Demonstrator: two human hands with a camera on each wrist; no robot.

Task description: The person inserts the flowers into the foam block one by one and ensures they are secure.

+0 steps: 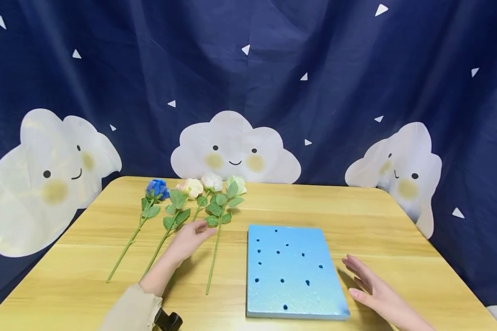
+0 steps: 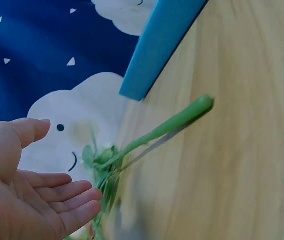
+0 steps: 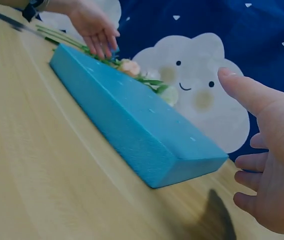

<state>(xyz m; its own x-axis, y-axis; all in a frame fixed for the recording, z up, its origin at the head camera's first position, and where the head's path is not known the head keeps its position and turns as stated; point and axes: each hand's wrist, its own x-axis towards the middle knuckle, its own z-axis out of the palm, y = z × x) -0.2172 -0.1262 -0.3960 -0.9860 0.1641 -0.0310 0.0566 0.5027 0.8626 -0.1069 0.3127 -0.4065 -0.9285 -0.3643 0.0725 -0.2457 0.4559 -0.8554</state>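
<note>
My left hand (image 1: 192,241) hovers over the flower stems, its fingers extended and holding nothing. Closest to it is the pale green artificial rose (image 1: 237,185), whose leafy stem lies just to the right. Also lying on the table are a white rose (image 1: 212,182), a cream-pink rose (image 1: 192,187) and a blue rose (image 1: 157,189); the left forearm hides part of the white one's stem. A light blue foam block (image 1: 290,271) with several holes in its top lies flat. To its right, apart from it, my right hand (image 1: 374,287) is held with loosely spread fingers.
The wooden table (image 1: 356,211) has rounded far corners. Behind it hangs a dark blue curtain (image 1: 248,87) with printed clouds and white triangles. A black device (image 1: 168,320) is strapped at the left wrist.
</note>
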